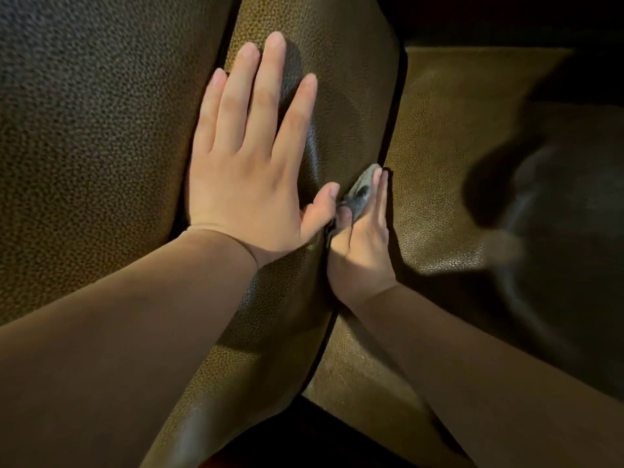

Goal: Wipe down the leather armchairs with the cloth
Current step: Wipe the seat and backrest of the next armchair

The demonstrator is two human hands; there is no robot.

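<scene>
My left hand [250, 170] lay flat, fingers straight, on the leather armchair [337, 96] panel. My right hand [363, 238] gripped the grey cloth [363, 189], wedged into the narrow seam beside it.

Tight quarters here: the right hand [363, 244] is wedged with the cloth [363, 190] into the narrow crease between the armchair's middle panel [344, 96] and the seat cushion [449, 157]. The left hand [251, 170] lies flat on that panel, blocking its left side. Open leather spreads wide on the far-left panel [84, 130], and a dark blurred shape [567, 231] crowds the right.
</scene>
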